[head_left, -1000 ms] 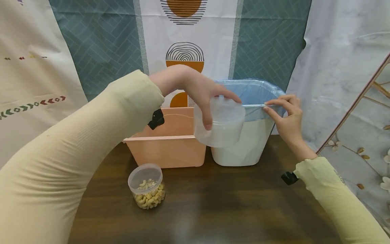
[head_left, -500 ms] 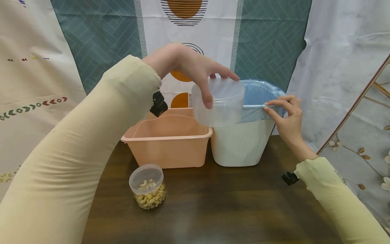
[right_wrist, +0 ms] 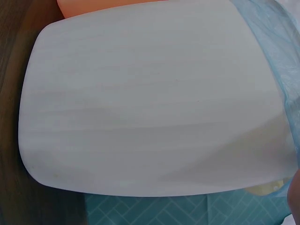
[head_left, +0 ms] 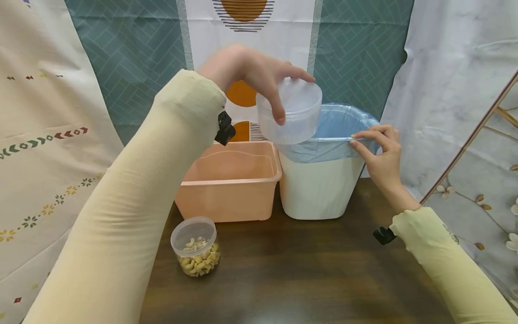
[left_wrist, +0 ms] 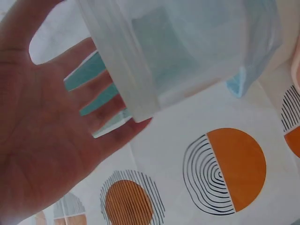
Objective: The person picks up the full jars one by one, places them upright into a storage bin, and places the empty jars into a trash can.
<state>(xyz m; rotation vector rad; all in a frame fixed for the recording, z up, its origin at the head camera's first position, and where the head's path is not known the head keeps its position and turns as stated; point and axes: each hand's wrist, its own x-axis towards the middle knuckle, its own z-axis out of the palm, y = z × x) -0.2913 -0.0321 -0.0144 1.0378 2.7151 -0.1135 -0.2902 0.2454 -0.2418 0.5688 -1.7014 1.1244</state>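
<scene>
My left hand [head_left: 256, 74] grips a clear plastic jar [head_left: 289, 123] by its top, thumb on the near side and fingers over the far side. In the left wrist view the jar [left_wrist: 187, 56] looks see-through, with no contents visible. It hangs in the air by the left front rim of a white bin [head_left: 317, 193]. A blue bag [head_left: 344, 119] lines that bin and folds over its rim. At the rim's front right corner my right hand [head_left: 382, 150] pinches the bag's edge between thumb and fingers. The right wrist view is mostly filled by the bin's wall [right_wrist: 150, 103].
A peach plastic tub [head_left: 226, 202] stands just left of the bin. Before it, on the dark wooden table [head_left: 283, 279], sits a lidded jar of cashews [head_left: 198, 258]. Patterned cloths [head_left: 356, 58] hang behind. A copper-coloured frame [head_left: 469, 139] shows at the right.
My left hand has lifted the clear jar steadily upward, from in front of the bin to above rim height. The right hand keeps its place on the bag's edge.
</scene>
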